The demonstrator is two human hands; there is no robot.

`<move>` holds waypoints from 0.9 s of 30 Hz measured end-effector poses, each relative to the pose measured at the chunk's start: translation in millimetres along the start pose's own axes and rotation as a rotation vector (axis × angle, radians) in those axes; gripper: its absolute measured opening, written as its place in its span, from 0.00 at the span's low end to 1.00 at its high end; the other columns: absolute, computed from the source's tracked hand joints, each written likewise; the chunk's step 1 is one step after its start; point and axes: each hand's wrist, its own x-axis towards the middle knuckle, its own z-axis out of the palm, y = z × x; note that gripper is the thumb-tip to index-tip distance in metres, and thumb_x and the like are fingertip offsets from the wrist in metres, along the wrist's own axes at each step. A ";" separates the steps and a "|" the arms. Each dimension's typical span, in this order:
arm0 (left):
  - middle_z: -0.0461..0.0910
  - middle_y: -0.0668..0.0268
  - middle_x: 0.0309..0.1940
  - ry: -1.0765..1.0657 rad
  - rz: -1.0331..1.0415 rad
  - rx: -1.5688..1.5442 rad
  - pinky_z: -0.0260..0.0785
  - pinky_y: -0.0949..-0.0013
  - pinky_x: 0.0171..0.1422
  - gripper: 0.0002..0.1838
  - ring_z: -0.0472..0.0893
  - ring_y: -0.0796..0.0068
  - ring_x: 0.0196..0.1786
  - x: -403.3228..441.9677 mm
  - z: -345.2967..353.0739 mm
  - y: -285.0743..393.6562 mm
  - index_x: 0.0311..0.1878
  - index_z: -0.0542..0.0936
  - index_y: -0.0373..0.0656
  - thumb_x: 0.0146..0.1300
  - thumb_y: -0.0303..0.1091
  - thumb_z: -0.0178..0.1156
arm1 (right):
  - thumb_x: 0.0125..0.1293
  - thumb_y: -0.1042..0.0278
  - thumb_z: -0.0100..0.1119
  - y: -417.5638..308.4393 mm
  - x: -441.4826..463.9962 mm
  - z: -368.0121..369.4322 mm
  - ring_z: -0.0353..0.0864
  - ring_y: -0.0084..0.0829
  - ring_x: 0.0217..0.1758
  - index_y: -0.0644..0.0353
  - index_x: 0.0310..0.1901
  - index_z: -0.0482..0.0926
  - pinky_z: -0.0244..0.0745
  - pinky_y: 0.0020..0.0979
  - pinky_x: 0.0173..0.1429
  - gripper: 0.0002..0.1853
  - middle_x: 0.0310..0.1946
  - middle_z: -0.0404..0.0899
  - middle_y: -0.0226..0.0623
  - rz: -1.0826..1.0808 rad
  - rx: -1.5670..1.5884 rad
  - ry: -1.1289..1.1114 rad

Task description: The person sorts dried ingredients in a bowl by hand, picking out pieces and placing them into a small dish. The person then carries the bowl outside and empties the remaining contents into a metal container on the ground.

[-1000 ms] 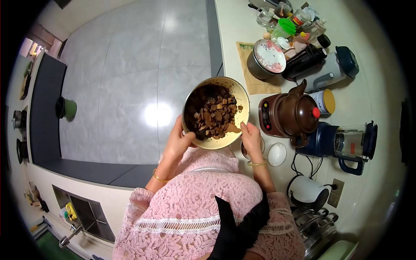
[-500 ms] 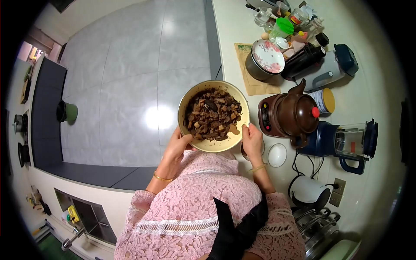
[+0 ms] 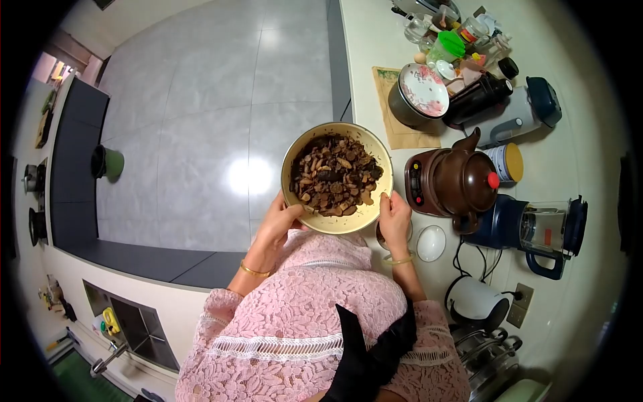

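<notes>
Brown pieces [image 3: 335,173] have tumbled into a new arrangement inside your cream-lined bowl [image 3: 335,224] since half a second ago; your left hand [image 3: 276,220] keeps its grip closed on the left of the rim, your right hand [image 3: 395,218] on the right; you hold the bowl in front of your pink clothing [image 3: 288,301], near the brown pot [image 3: 472,179] on the desk [image 3: 365,40].

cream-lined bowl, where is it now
The cream-lined bowl is near the head view's centre, held between left hand and right hand, left of the brown electric pot.
</notes>
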 end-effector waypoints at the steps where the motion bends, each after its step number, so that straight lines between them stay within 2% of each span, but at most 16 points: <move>1: 0.74 0.58 0.40 -0.008 0.004 0.002 0.74 0.76 0.27 0.26 0.77 0.73 0.33 0.3 -0.2 0.5 0.57 0.63 0.36 0.51 0.22 0.50 | 0.60 0.71 0.51 -0.2 1.4 -1.2 0.55 0.27 0.18 0.67 0.21 0.62 0.55 0.32 0.23 0.13 0.14 0.59 0.44 -0.020 -0.026 -0.003; 4: 0.74 0.58 0.41 0.005 0.051 0.035 0.74 0.75 0.28 0.26 0.77 0.72 0.36 -5.2 1.9 5.9 0.58 0.62 0.37 0.51 0.22 0.49 | 0.60 0.72 0.51 1.2 1.6 -2.5 0.54 0.25 0.18 0.66 0.21 0.62 0.55 0.30 0.22 0.13 0.13 0.58 0.41 -0.079 0.041 0.005; 7: 0.74 0.58 0.42 0.003 0.091 0.064 0.74 0.76 0.28 0.27 0.77 0.73 0.38 -11.7 4.2 13.3 0.58 0.62 0.37 0.51 0.22 0.50 | 0.60 0.73 0.51 -11.1 0.1 -7.0 0.55 0.23 0.19 0.65 0.21 0.62 0.54 0.29 0.22 0.13 0.14 0.58 0.39 -0.127 -0.023 0.012; 13: 0.72 0.59 0.45 0.006 0.060 0.129 0.74 0.73 0.32 0.30 0.76 0.71 0.40 -18.1 7.3 18.5 0.61 0.60 0.40 0.50 0.21 0.49 | 0.62 0.73 0.50 -20.4 -1.0 -12.5 0.55 0.21 0.18 0.65 0.21 0.63 0.54 0.28 0.22 0.13 0.13 0.59 0.35 -0.145 0.024 0.019; 14: 0.72 0.60 0.44 0.012 0.173 0.165 0.74 0.71 0.35 0.31 0.76 0.71 0.41 -32.5 11.4 24.9 0.62 0.59 0.40 0.49 0.21 0.48 | 0.62 0.73 0.50 -21.4 -2.7 -11.9 0.55 0.21 0.18 0.65 0.21 0.63 0.54 0.28 0.22 0.13 0.13 0.59 0.35 -0.145 0.022 0.021; 15: 0.72 0.61 0.44 -0.003 0.375 0.245 0.74 0.72 0.34 0.32 0.76 0.72 0.40 -28.9 7.3 15.8 0.62 0.59 0.39 0.49 0.21 0.48 | 0.62 0.72 0.50 -21.5 -8.2 -11.2 0.56 0.20 0.19 0.65 0.21 0.63 0.54 0.27 0.22 0.13 0.13 0.59 0.34 -0.167 0.051 0.074; 16: 0.72 0.61 0.44 -0.010 0.469 0.285 0.74 0.72 0.33 0.32 0.76 0.73 0.40 -27.6 6.0 12.2 0.62 0.59 0.39 0.49 0.22 0.49 | 0.62 0.72 0.50 -20.8 -13.2 -11.2 0.56 0.20 0.19 0.64 0.21 0.63 0.55 0.27 0.22 0.13 0.13 0.60 0.32 -0.185 0.079 0.123; 17: 0.72 0.62 0.43 -0.012 0.564 0.324 0.75 0.72 0.32 0.32 0.76 0.74 0.40 -26.4 4.7 8.8 0.62 0.58 0.39 0.50 0.22 0.49 | 0.62 0.72 0.50 -18.4 -12.4 -10.3 0.57 0.19 0.19 0.64 0.21 0.64 0.55 0.26 0.23 0.13 0.14 0.61 0.30 -0.095 0.044 0.085; 19: 0.73 0.61 0.41 0.007 0.192 0.052 0.75 0.74 0.28 0.31 0.77 0.75 0.36 -22.1 10.6 22.9 0.62 0.58 0.38 0.50 0.21 0.48 | 0.61 0.72 0.50 -2.3 -3.7 -2.0 0.57 0.20 0.19 0.65 0.21 0.64 0.56 0.27 0.23 0.12 0.14 0.60 0.35 -0.045 0.074 0.042; 23: 0.74 0.60 0.37 0.004 0.085 0.054 0.75 0.75 0.26 0.29 0.78 0.73 0.30 -13.6 4.0 14.4 0.60 0.60 0.37 0.50 0.20 0.47 | 0.61 0.71 0.50 5.1 -0.9 2.7 0.57 0.23 0.18 0.67 0.24 0.66 0.57 0.29 0.23 0.11 0.14 0.61 0.40 -0.024 0.038 -0.021; 27: 0.74 0.59 0.36 0.023 0.004 -0.005 0.75 0.77 0.25 0.27 0.78 0.73 0.30 -9.7 0.6 4.3 0.58 0.61 0.36 0.51 0.21 0.49 | 0.60 0.70 0.52 6.7 1.4 1.5 0.57 0.24 0.16 0.67 0.23 0.67 0.57 0.31 0.22 0.11 0.13 0.63 0.40 0.015 -0.008 -0.055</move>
